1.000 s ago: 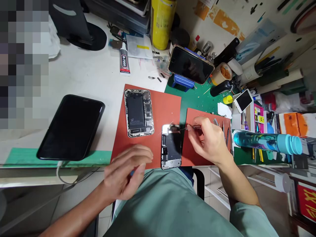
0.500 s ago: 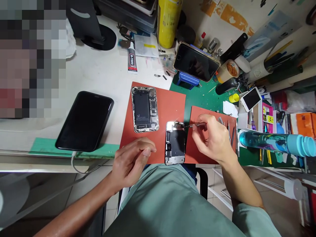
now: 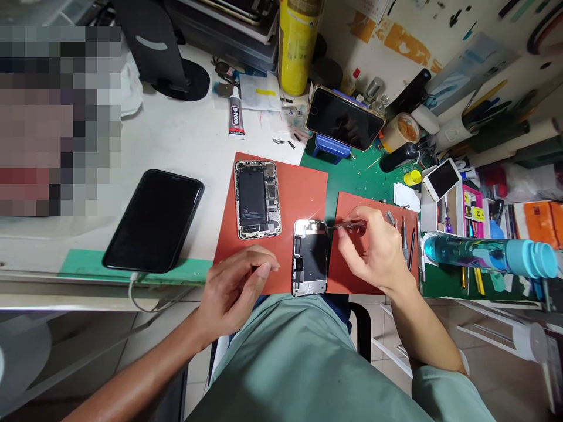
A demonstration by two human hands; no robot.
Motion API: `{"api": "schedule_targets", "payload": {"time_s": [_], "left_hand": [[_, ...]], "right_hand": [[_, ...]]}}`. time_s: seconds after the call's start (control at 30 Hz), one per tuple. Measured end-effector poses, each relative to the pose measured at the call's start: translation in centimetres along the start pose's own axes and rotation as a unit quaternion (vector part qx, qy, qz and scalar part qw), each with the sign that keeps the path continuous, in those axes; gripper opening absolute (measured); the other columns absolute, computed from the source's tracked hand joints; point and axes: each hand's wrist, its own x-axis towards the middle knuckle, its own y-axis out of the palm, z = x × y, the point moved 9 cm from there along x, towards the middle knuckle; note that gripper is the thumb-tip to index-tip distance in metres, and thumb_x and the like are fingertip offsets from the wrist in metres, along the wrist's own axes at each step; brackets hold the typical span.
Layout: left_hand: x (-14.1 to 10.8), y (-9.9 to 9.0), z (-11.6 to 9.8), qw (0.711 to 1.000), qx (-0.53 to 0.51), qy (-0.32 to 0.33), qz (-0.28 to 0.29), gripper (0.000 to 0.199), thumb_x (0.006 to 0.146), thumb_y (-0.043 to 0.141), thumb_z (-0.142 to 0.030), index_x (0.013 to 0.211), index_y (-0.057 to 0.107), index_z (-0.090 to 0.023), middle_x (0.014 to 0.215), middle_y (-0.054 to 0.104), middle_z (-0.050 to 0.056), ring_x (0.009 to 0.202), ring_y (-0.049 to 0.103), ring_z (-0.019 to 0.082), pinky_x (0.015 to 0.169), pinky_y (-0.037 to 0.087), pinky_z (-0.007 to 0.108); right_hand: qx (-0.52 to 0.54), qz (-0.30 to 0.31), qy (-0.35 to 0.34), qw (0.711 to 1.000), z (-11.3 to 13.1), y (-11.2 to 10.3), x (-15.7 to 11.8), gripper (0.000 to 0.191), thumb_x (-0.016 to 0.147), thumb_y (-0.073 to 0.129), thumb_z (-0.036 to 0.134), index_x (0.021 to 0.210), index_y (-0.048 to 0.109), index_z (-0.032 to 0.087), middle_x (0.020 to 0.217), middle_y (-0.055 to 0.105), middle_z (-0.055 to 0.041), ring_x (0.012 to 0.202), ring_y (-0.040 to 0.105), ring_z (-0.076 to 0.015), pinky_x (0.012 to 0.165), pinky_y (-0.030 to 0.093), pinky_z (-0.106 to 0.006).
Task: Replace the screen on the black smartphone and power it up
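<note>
While the right hand (image 3: 380, 252) pinches the tool (image 3: 349, 225), guide it lightly at the screen (image 3: 315, 258) by the desk's front edge (image 3: 187, 271); the left hand's grip (image 3: 237, 287) is unclear.

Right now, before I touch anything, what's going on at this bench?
A person's right hand grips a thin tool, its tip by the upper right corner of a phone screen panel; contact is too small to tell. The left hand is at the near edge of the red mat, with no tool showing in it. An opened phone lies beyond that hand.
</note>
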Motion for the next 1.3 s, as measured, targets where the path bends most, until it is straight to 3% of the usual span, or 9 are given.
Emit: {"api": "schedule_targets", "payload": {"time_s": [0.2,0.3,0.5,0.7,0.8,0.9,1.1,1.3], "left_hand": [[2.4,0.6,-1.4,0.993,0.110,-0.009,0.047,0.013,0.107,0.057,-0.014,0.110,0.068,-0.021,0.099,0.073,0.002,0.088,0.072,0.015,0.071,0.055,0.025],[4.2,1.6,-1.0,0.978,0.192,-0.016,0.084,0.015,0.110,0.057,-0.021,0.113,0.072,-0.020,0.105,0.075,0.004,0.085,0.072,0.014,0.067,0.054,0.025],[7.2,4.4,0.4,0.958,0.231,-0.005,0.168,0.025,0.113,0.052,-0.029,0.123,0.074,-0.020,0.112,0.076,0.006,0.093,0.074,0.019,0.083,0.057,0.032],[8.6,6.7,0.8,0.938,0.267,-0.012,0.223,0.025,0.112,0.053,-0.031,0.111,0.076,-0.020,0.104,0.077,0.005,0.089,0.074,0.020,0.077,0.054,0.032],[9.0,6.9,1.2,0.934,0.269,-0.011,0.236,0.028,0.112,0.051,-0.030,0.103,0.076,-0.020,0.097,0.077,0.004,0.085,0.074,0.019,0.076,0.053,0.032],[10.2,6.5,1.8,0.924,0.305,-0.001,0.229,0.031,0.112,0.050,-0.030,0.105,0.079,-0.021,0.102,0.078,0.005,0.089,0.074,0.020,0.078,0.052,0.032],[12.9,7.6,3.9,0.836,0.483,0.008,0.261,0.034,0.109,0.047,-0.020,0.110,0.080,-0.019,0.106,0.073,0.011,0.093,0.069,0.025,0.066,0.042,0.033],[12.6,8.6,4.4,0.815,0.510,0.014,0.275,0.035,0.107,0.043,-0.011,0.107,0.077,-0.017,0.103,0.068,0.012,0.091,0.062,0.026,0.065,0.039,0.034]], "right_hand": [[0.011,-0.036,0.040,0.998,-0.8,-0.5,-0.7,0.017,0.106,0.062,0.020,0.120,0.053,0.025,0.088,0.070,0.0002,0.065,0.067,-0.0144,0.057,0.053,-0.029],[0.063,-0.080,0.109,0.989,-2.4,-1.3,-1.4,0.019,0.104,0.068,0.026,0.114,0.053,0.026,0.084,0.068,0.0021,0.062,0.066,-0.0141,0.053,0.051,-0.028],[0.255,-0.153,0.258,0.919,-5.9,-0.7,-3.2,0.028,0.099,0.076,0.035,0.108,0.050,0.027,0.071,0.063,0.0079,0.057,0.067,-0.0145,0.054,0.054,-0.027],[0.344,-0.179,0.276,0.880,-6.3,0.5,-3.3,0.031,0.098,0.076,0.036,0.108,0.048,0.028,0.068,0.061,0.0108,0.051,0.064,-0.0130,0.051,0.054,-0.025],[0.363,-0.176,0.297,0.865,-6.8,1.0,-3.7,0.031,0.098,0.077,0.036,0.110,0.049,0.028,0.071,0.063,0.0095,0.054,0.065,-0.0128,0.053,0.055,-0.025],[0.360,-0.198,0.312,0.857,-7.4,0.8,-4.2,0.033,0.097,0.078,0.037,0.111,0.049,0.027,0.074,0.066,0.0077,0.054,0.065,-0.0130,0.052,0.053,-0.025],[0.337,-0.223,0.313,0.859,-7.9,0.4,-5.1,0.031,0.099,0.077,0.037,0.109,0.049,0.028,0.071,0.063,0.0082,0.052,0.063,-0.0142,0.050,0.052,-0.026],[0.324,-0.223,0.309,0.866,-7.9,-0.1,-5.4,0.029,0.100,0.076,0.035,0.110,0.049,0.028,0.070,0.063,0.0082,0.051,0.063,-0.0148,0.049,0.051,-0.026]]}}
